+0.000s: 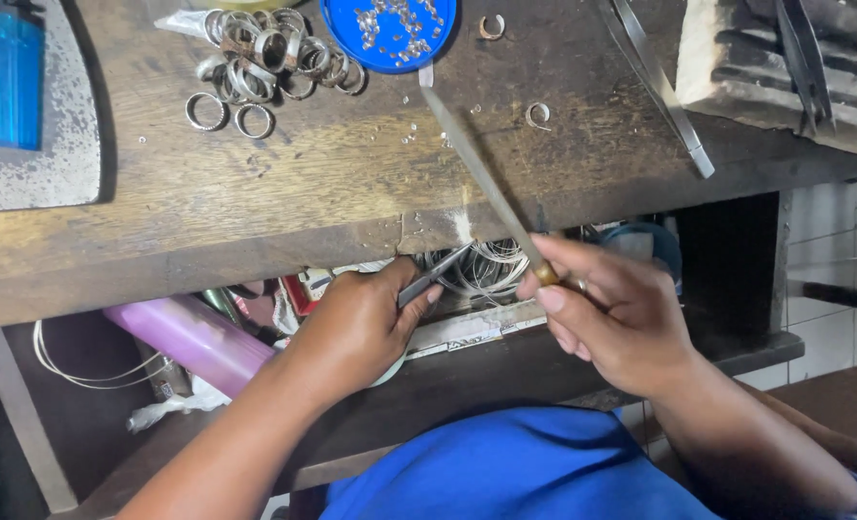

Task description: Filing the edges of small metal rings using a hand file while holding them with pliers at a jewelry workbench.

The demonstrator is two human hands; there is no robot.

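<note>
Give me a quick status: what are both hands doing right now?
Right hand fingers shut on long file, tip resting on wooden bench. Left hand grips small pliers below bench edge. Pile of metal rings and blue dish lie clear.

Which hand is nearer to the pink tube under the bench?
Left. The left hand sits just right of the pink tube, gripping small pliers. The right hand is farther right, holding a file.
</note>
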